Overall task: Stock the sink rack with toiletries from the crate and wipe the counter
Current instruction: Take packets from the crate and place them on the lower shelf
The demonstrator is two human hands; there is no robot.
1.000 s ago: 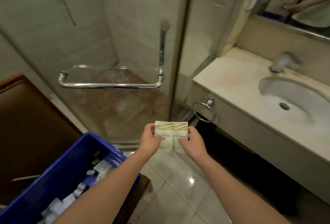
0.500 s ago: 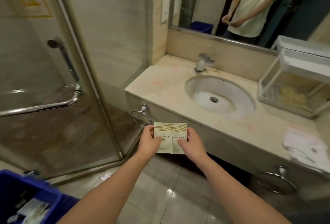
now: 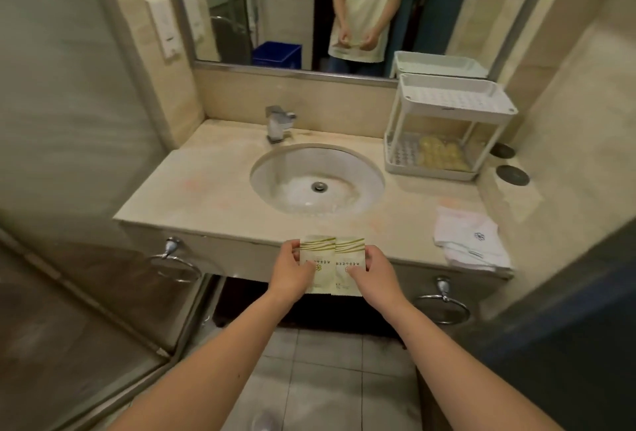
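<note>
Two white toiletry sachets with gold stripes lie side by side in front of me, just before the counter's front edge. My left hand [image 3: 290, 270] pinches the left sachet [image 3: 318, 258], and my right hand [image 3: 375, 272] pinches the right sachet [image 3: 349, 255]. A white two-tier sink rack [image 3: 447, 100] stands at the counter's back right; its lower tier holds several yellowish items [image 3: 442, 155], its top tier is bare. A folded white cloth [image 3: 469, 241] lies on the marble counter [image 3: 206, 190] at the right front. The blue crate shows only as a reflection in the mirror.
A round sink basin [image 3: 316, 179] with a chrome faucet [image 3: 278, 122] sits mid-counter. Towel rings [image 3: 173, 262] hang under the counter's front. A glass shower door [image 3: 69, 155] stands at left, a dark door [image 3: 568, 327] at right. Tiled floor lies below.
The view has swung right from the shower and blue crate to face the sink counter squarely. Both hands keep holding the two sachets in the same way.
</note>
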